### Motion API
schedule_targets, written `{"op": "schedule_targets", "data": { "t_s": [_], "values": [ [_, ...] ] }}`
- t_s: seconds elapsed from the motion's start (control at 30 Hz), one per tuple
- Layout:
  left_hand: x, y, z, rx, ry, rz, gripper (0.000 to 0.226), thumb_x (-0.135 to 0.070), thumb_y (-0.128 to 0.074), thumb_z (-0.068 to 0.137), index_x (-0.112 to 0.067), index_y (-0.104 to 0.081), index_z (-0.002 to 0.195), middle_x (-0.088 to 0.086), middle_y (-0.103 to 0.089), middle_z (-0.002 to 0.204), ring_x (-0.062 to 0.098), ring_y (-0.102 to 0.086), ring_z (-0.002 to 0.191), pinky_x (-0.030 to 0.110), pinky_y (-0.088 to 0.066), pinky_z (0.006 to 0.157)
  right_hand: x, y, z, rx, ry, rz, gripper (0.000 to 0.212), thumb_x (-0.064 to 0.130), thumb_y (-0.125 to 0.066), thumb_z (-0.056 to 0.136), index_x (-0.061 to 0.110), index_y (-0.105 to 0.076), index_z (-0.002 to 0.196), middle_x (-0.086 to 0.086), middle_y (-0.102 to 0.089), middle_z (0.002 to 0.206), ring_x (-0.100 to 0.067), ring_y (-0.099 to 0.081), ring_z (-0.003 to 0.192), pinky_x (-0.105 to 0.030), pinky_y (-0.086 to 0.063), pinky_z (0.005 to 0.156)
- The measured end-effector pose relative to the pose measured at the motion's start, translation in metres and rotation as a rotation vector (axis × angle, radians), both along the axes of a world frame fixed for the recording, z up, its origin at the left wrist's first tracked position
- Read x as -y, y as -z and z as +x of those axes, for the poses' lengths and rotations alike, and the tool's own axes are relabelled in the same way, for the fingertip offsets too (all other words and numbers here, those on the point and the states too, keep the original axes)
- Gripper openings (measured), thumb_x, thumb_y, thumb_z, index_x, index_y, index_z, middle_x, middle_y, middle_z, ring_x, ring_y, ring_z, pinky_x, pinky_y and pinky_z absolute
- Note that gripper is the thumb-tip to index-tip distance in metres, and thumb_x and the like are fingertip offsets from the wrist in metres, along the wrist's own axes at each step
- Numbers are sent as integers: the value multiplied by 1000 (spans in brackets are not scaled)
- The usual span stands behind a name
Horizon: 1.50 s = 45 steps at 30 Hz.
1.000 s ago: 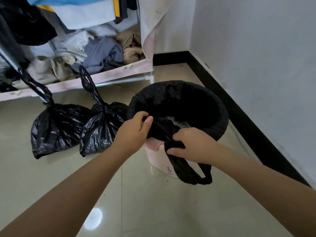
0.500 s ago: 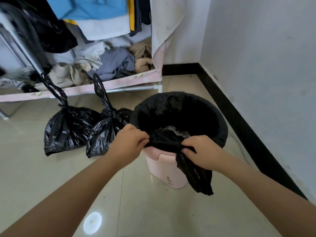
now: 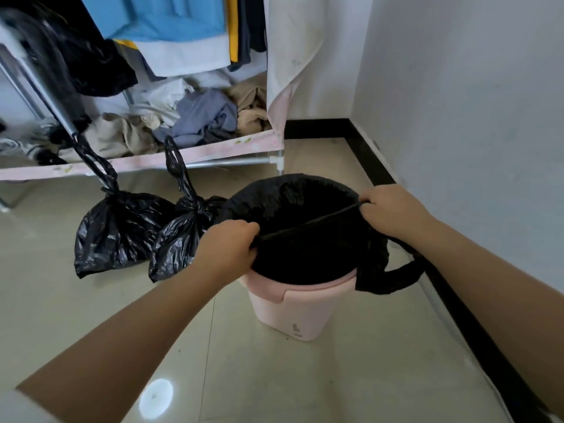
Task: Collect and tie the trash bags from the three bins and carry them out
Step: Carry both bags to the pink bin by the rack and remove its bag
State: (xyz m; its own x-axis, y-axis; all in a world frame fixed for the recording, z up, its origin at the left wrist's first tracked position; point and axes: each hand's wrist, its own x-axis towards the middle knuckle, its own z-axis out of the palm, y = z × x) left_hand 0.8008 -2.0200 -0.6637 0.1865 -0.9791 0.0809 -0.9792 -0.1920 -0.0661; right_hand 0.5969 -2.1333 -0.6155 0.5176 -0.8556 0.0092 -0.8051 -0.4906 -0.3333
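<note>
Nearest to me, my left hand is closed in a fist on the near-left edge of the black bin liner. My right hand pinches the same edge at the far-right rim, fingers curled round the plastic. Between the two hands the liner's edge runs as a taut line across the mouth of the pink bin. I judge this spread grip serves to free the liner from the rim and draw the opening together for tying. One handle loop hangs loose over the bin's right side, below my right wrist, presumably kept out for the knot.

The liner is not yet lifted: its body sits inside the bin, and its far edge is folded over the rim.

Beyond, on the tiled floor, two tied trash bags stand side by side left of the bin, knotted handles upright. The nearer one is just beside the bin. I take them as finished and parked for carrying out.

Farthest, a clothes rack holds heaped garments under hanging clothes.
</note>
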Motion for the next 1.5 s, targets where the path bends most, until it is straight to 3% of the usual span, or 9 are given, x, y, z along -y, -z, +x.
{"op": "schedule_targets", "data": {
  "t_s": [0.3, 0.47, 0.6, 0.8, 1.07, 1.17, 1.33, 1.43, 1.5],
  "values": [
    [17, -15, 34, -392, -535, -225, 30, -9, -36, 93, -3, -53, 116, 25, -54, 111, 35, -53, 86, 33, -36, 66, 29, -27, -25, -210, 76, 253, 31, 23, -44, 93, -2, -62, 87, -20, -61, 95, -23, -51, 84, -30, -39, 70],
    [46, -32, 35, -931, -381, -314, 22, 1, -35, 93, -6, -54, 83, 29, -60, 89, 36, -59, 90, 31, -44, 75, 33, -47, -37, -516, 93, 410, 41, 42, -36, 96, 6, -56, 93, -3, -52, 71, -17, -49, 60, -21, -39, 52],
    [49, -57, 22, -847, -159, -194, 29, 0, -38, 95, -14, -45, 71, 2, -42, 66, 17, -41, 79, 30, -29, 59, 52, -54, -35, -475, 143, 216, 51, 42, -31, 97, 6, -62, 79, -7, -57, 75, -26, -54, 78, -29, -47, 82],
    [35, -87, 8, -753, 148, -80, 41, 1, -47, 92, -28, -39, 64, -7, -46, 65, 10, -46, 66, 24, -34, 66, 61, -81, -16, -111, 188, -280, 52, 45, -51, 86, 5, -47, 54, -3, -36, 52, -21, -41, 54, -21, -23, 44],
    [31, -82, -7, -1304, -171, 354, 4, -9, -47, 87, -11, -50, 90, 6, -53, 72, 5, -58, 42, 15, -53, 53, 25, -75, -6, -239, -138, 80, 26, 22, -47, 91, 5, -62, 80, -9, -53, 73, -24, -52, 79, -30, -39, 66],
    [41, -51, -3, -1120, -452, 66, 16, -19, -47, 96, -7, -39, 103, 8, -55, 79, 17, -60, 49, 26, -52, 52, 19, -61, -17, -238, -117, 235, 23, 10, -48, 89, 3, -65, 102, -13, -61, 92, -24, -57, 91, -27, -44, 72],
    [53, -28, 11, -645, -405, -66, 68, -48, -60, 83, -4, -43, 131, 15, -51, 130, 31, -48, 123, 37, -41, 97, 32, -30, -35, -164, 183, 164, 40, 25, -48, 90, 10, -38, 54, -4, -43, 60, -22, -50, 68, -29, -37, 59],
    [63, -29, 6, -629, -255, 22, 60, -35, -61, 86, -10, -40, 137, 12, -54, 132, 29, -50, 122, 38, -44, 99, 29, -11, -44, -336, 287, 259, 41, 45, -47, 90, 6, -58, 99, -13, -61, 106, -24, -57, 91, -28, -48, 73],
    [69, -28, 6, -626, -226, 28, 37, -23, -57, 89, -13, -50, 124, 13, -62, 118, 30, -58, 110, 37, -48, 90, 21, -8, -46, -436, 344, 545, 62, 47, -35, 95, 5, -33, 141, -14, -40, 144, -27, -56, 111, -29, -48, 86]
  ]
}}
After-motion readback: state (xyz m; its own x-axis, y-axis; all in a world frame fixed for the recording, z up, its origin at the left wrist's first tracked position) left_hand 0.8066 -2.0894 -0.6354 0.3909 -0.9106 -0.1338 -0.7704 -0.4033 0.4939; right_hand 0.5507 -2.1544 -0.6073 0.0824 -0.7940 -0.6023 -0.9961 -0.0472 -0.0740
